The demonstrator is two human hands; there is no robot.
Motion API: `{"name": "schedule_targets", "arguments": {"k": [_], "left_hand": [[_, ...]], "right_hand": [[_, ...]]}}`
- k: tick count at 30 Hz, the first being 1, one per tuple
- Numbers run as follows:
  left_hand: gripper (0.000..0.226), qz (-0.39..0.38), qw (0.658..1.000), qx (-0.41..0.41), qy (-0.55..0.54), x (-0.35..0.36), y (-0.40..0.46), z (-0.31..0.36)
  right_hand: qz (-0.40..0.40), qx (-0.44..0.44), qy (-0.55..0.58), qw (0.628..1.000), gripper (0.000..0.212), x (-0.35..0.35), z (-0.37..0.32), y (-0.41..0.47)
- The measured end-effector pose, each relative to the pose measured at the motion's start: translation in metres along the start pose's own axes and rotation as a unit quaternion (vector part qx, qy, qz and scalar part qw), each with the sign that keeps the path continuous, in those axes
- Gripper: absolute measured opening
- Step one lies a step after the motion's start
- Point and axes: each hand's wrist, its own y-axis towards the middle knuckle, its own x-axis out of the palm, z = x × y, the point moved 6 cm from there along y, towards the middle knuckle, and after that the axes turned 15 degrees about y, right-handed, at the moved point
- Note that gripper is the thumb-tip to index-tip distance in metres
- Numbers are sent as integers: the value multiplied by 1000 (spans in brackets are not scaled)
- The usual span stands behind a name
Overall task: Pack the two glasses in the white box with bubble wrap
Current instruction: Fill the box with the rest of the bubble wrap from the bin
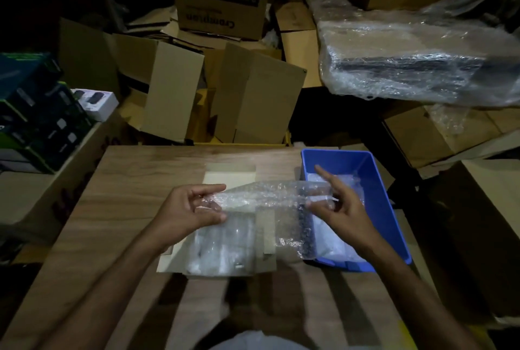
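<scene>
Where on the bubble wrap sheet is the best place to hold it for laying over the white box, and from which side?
Probably by its two upper corners, one from each side, as now: the left hand pinches the left end and the right hand the right end of the bubble wrap sheet. It is limp and hangs down over the white box, so a hold at both ends keeps it spread.

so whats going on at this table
A person is packing at a wooden table. Both hands, left hand and right hand, hold a sheet of bubble wrap stretched above an open white box, which already has bubble-wrapped items inside. A blue bin with more wrap sits just right of the box.
</scene>
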Motion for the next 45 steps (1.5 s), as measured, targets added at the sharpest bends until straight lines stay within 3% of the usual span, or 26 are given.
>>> {"name": "schedule_targets", "arguments": {"k": [4, 7, 9, 13, 17, 19, 22, 27, 29, 31, 33, 35, 37, 38, 41, 43, 45], "left_hand": [[27, 82, 976, 31, 198, -15, 3, 1], [16, 79, 961, 71, 254, -24, 5, -1], [17, 48, 978, 70, 190, -27, 2, -1], [34, 26, 996, 40, 75, -29, -3, -7], [63, -16, 997, -57, -45, -20, -7, -29], [59, -19, 993, -77, -92, -15, -10, -37], [57, -56, 987, -94, -114, -9, -14, -49], [9, -47, 996, -63, -32, -17, -21, -47], [17, -59, 996, -69, -21, -15, -22, -48], [26, -100, 990, -91, -38, -10, -23, -51], [5, -120, 984, -90, -98, -7, -26, -48], [27, -103, 972, -89, -193, -11, -29, -47], [33, -75, 958, -104, -257, -17, -31, -50], [34, -55, 962, -108, -245, -20, -30, -55], [31, -3, 997, -79, 6, -28, -21, -66], [31, 35, 995, -72, 53, -30, -14, -72], [41, 27, 996, -43, 69, -26, -9, -73]], "right_hand": [[-76, 65, -193, 976, 76, 9, 8, 2], [-57, -8, -297, 953, 29, 19, -3, 9], [-69, -38, -255, 964, 20, 22, -11, 14], [-91, 106, -51, 989, 19, 22, 6, 19], [-34, 117, 52, 991, 21, 25, 24, 25], [-8, 140, 105, 985, 27, 26, 35, 25], [-35, 164, 155, 974, 32, 33, 49, 23], [-77, 164, 147, 972, 25, 32, 59, 23], [-77, 177, 103, 976, 36, 34, 63, 25], [-71, 207, 96, 971, 27, 36, 68, 26], [-95, 237, 112, 960, 25, 39, 72, 25], [-120, 232, 89, 961, 40, 41, 74, 26], [-112, 187, 19, 976, 47, 42, 75, 30], [-98, 150, -21, 984, 40, 44, 72, 33], [-110, 96, -5, 989, 40, 59, 65, 34], [-129, 118, 28, 984, 34, 69, 71, 34], [-114, 125, 8, 986, 19, 73, 85, 39]]}}
